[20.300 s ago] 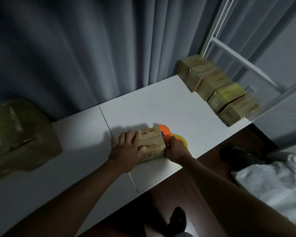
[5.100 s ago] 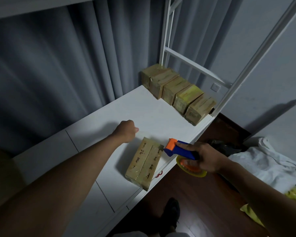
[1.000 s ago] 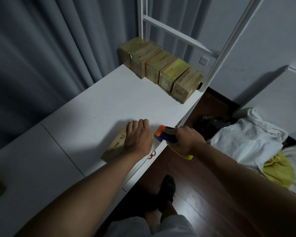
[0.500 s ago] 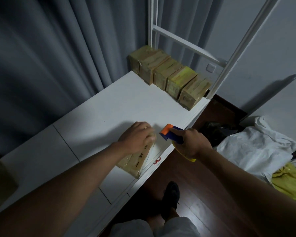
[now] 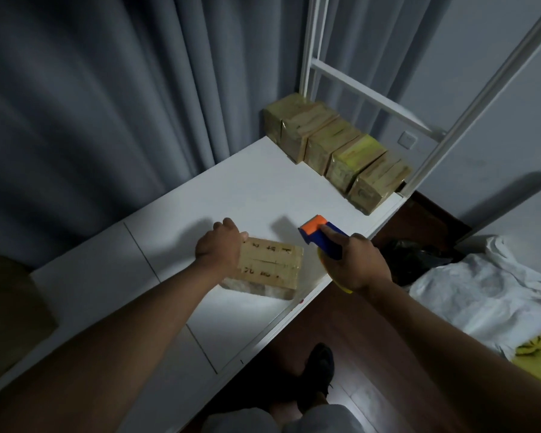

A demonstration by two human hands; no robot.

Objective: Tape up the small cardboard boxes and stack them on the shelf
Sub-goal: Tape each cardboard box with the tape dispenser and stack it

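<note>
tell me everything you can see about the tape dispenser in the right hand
The tape dispenser looks like plastic: an orange head with a toothed front edge and a blue handle. A yellow rim, probably the tape roll's holder, shows below the right hand, which grips the handle, head pointing away from the person. It hangs over the front edge of the white shelf, right of the small cardboard box and apart from it. Nothing else touches it.
</note>
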